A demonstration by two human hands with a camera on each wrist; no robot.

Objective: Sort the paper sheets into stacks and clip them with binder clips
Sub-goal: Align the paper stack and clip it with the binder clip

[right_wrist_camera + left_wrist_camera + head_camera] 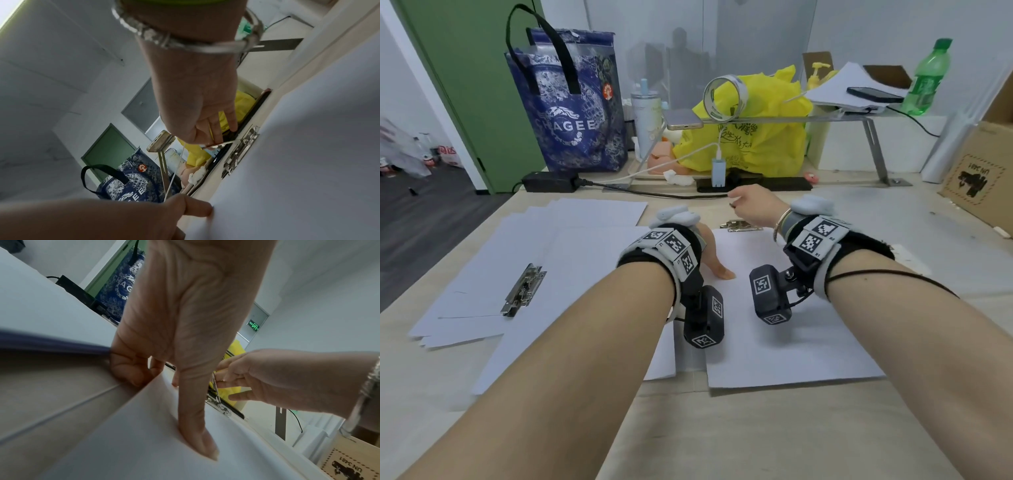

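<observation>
A white paper stack [784, 349] lies in front of me with a metal lever clip [741, 225] at its far edge. My right hand [734, 204] pinches the clip's raised lever [218, 145] between thumb and fingers; the clip body [240, 152] sits on the stack's edge. My left hand [720, 271] holds the stack at its left edge, thumb [197, 434] pressed on top and the other fingers [131, 369] curled against the edge. Further left, more sheets [592, 260] overlap a clipped stack [476, 294] carrying a second metal clip [524, 289].
Behind the papers run a black power strip [753, 185] and cable [654, 194]. A blue tote bag [571, 102], a yellow plastic bag [750, 137] and a metal shelf [825, 119] crowd the back. A cardboard box [983, 164] stands at the right.
</observation>
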